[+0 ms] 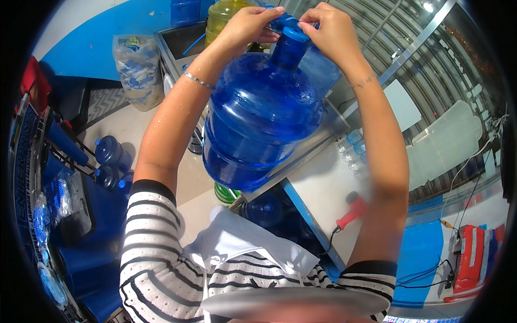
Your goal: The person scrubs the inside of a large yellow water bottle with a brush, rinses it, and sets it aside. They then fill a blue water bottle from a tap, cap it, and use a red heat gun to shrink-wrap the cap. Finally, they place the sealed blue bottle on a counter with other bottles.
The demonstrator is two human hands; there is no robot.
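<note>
A large blue water jug (258, 113) stands upright in front of me at the metal counter's edge, its neck topped by a blue cap (295, 35). Just above and behind the cap, both hands hold a small piece of blue plastic film (285, 21) with pale print. My left hand (249, 28) has its thumb and fingers closed on the film's left side. On the other side, my right hand (329, 33) pinches it between thumb and fingers, close beside the cap. Water drops lie on my left forearm.
A red hair dryer or heat gun (351, 211) lies on the white counter (318, 199) by several clear bottles (353, 151). Behind are a metal basin (183, 46) and a yellow-green jug (222, 24). At left stand a bulging clear bag (137, 72) and floor jugs (111, 152).
</note>
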